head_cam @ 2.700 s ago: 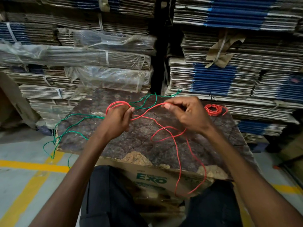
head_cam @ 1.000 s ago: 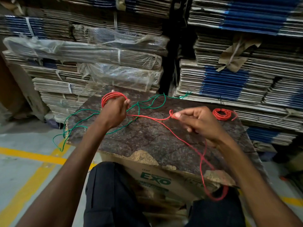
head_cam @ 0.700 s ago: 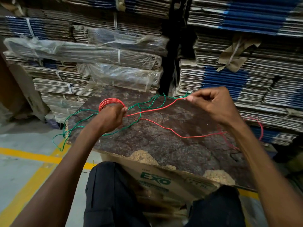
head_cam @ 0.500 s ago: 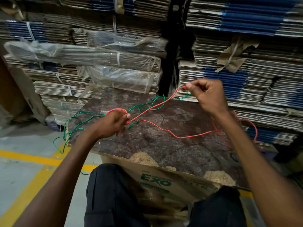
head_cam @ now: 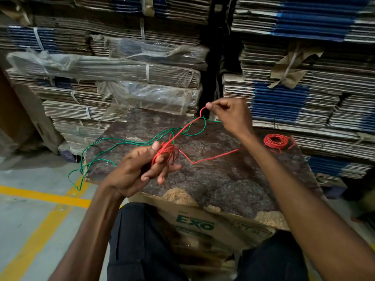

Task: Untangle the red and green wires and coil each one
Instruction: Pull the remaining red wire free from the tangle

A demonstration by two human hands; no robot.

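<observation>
Stacked flat cardboard bundles (head_cam: pixel 125 65) fill the upper frame, some wrapped in plastic; grey floor with yellow lines (head_cam: pixel 40 199) at lower left. Centre frame: worn brown table (head_cam: pixel 223 179) resting on an EXO box (head_cam: pixel 198 226). Left hand (head_cam: pixel 140 169), centre, has red wire (head_cam: pixel 213 158) looped in several turns round its fingers, thumb pressing the loops, grip clamped on the coil. Right hand (head_cam: pixel 231 116), upper centre, pinches the same red wire at a raised bend, grip together on it. One red strand runs right across the table under the right forearm. Green wire (head_cam: pixel 121 141) lies loose from table's left edge toward upper centre, crossing the red near the right hand. Separate small red coil (head_cam: pixel 276 140) sits on the table, right side.
</observation>
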